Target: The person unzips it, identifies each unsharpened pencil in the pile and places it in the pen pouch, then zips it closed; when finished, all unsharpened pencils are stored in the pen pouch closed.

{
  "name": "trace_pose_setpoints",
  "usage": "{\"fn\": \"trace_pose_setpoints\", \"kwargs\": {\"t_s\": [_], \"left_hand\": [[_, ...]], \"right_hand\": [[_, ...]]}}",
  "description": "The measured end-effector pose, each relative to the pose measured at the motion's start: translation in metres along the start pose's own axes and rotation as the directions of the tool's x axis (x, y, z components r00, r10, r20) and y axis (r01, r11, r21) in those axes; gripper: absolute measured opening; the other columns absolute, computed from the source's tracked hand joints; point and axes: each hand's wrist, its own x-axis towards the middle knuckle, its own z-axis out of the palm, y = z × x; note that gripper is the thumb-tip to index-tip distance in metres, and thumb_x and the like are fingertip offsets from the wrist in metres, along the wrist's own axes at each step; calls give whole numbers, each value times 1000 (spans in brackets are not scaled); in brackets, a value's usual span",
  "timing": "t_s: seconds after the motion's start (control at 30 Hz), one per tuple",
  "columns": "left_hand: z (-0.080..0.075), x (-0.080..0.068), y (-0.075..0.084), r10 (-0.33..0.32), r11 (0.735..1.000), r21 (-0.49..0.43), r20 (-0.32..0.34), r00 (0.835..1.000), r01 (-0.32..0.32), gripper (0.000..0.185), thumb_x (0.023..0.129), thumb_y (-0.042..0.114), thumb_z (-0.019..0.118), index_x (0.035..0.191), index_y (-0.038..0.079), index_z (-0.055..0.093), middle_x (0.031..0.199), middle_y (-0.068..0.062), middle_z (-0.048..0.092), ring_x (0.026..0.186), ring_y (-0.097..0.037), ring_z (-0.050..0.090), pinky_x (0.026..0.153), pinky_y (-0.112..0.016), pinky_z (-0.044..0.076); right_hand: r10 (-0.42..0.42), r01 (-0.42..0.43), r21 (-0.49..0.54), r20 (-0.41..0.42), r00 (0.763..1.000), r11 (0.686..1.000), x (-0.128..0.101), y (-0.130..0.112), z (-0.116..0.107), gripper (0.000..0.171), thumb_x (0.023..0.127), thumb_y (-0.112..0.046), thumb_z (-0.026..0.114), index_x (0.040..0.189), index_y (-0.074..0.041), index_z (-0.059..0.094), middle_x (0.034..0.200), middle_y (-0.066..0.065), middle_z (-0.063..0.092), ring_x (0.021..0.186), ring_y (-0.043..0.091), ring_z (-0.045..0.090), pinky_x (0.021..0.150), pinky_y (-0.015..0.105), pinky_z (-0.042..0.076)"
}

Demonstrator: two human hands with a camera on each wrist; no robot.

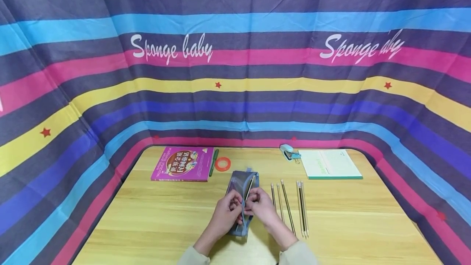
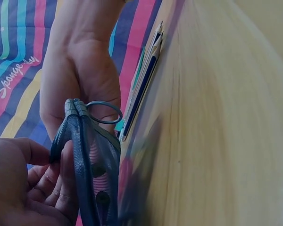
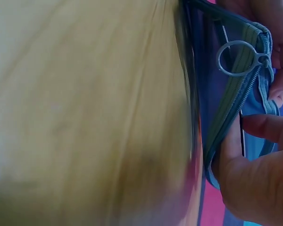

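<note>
Pencil case [image 1: 243, 199] centre frame: blue-grey mesh, blue zip with pale ring pull [image 3: 237, 58]. Book [image 1: 182, 163] upper left of table: magenta cover, yellow-white lettering. Tape ring [image 1: 222, 164]: orange-red. Stapler [image 1: 287, 151]: light blue. Notebook [image 1: 329, 163] right: pale cream, green edge. Table [image 1: 147, 224]: light wood grain. Backdrop [image 1: 235, 72]: purple, blue, pink, yellow stripes, red and yellow stars.
</note>
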Motion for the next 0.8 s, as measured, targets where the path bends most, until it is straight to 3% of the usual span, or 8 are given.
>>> {"fn": "trace_pose_setpoints", "kwargs": {"t_s": [0.2,0.47,0.8], "left_hand": [[2,-2,3,-12,1000,0,8,1000,12,14,90,-8,54,102,-1,56,76,-3,57,55,-10,60,49,-31,64],[-1,-2,4,-12,1000,-21,-4,1000,12,13,91,-7,55,102,-1,56,78,-5,58,57,-10,61,51,-33,65],[-1,-3,4,0,1000,-5,-3,1000,0,11,92,-6,55,101,-1,56,77,-6,58,57,-10,62,51,-33,65]], "right_hand": [[11,-11,-48,-17,1000,999,-3,-2,2,46,92,10,59,136,14,46,101,16,61,75,19,67,74,37,69],[-1,1,-20,5,1000,1000,-6,-4,-1,55,93,9,62,143,16,42,106,22,62,76,19,70,81,42,69],[-2,2,4,50,999,1000,-12,-12,-7,53,91,8,64,141,13,48,107,20,60,79,20,71,84,38,68]]}}
